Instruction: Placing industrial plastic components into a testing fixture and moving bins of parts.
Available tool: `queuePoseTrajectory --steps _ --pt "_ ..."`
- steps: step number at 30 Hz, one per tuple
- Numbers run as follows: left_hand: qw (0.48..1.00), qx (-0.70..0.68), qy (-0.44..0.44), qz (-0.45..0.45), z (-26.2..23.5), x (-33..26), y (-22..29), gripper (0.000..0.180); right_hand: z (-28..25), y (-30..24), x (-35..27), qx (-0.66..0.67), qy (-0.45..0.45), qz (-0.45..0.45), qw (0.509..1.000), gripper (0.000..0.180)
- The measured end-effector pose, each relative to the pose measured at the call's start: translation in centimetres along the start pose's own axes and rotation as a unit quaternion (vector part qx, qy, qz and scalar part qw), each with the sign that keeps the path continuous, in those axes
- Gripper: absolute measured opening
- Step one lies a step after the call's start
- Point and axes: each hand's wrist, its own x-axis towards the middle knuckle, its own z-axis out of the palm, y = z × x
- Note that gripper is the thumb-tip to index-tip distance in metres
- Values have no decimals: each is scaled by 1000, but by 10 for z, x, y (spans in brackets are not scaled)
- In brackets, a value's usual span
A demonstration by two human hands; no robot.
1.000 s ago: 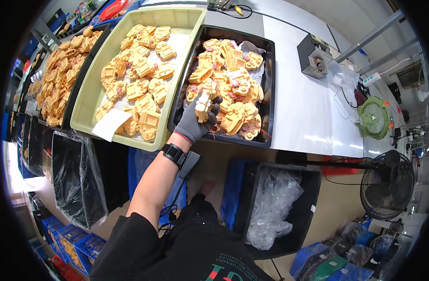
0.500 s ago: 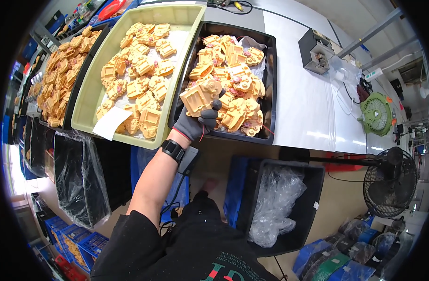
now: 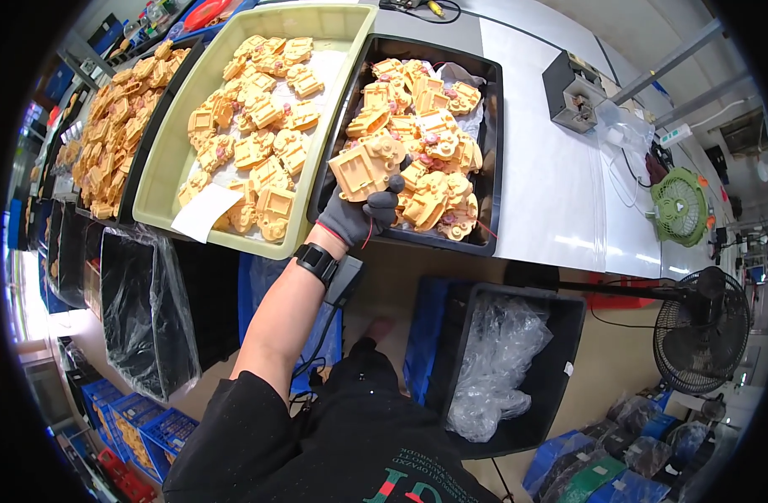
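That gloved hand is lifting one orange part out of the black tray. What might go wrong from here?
1. The left hand grips the orange part only by its lower edge, so it might slip back into the black tray.
2. The parts in that tray lie in a loose heap, so neighbours may snag or shift.
3. The hand is over the tray's near rim, at the table's edge; a dropped part could land in the bin below.
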Motion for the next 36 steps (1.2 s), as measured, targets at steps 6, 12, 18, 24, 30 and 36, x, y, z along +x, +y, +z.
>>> queuePoseTrajectory --steps 6,12,18,24,30,36 --pt "997 33 54 33 7 -10 -1 56 21 -12 -7 43 12 -8 999 41" --pt "996 35 76 31 8 1 -1 49 -15 15 34 -141 63 -66 986 40" --pt "994 53 90 32 6 3 -4 41 7 -5 13 0 76 33 997 35" --pt "984 39 167 56 7 4 -4 36 12 -22 1 17 70 28 997 39" --pt "980 56 176 78 8 6 -4 37 22 -26 -1 37 58 32 997 45" --pt "980 45 158 116 2 4 -3 43 40 -12 9 74 41 37 996 53"
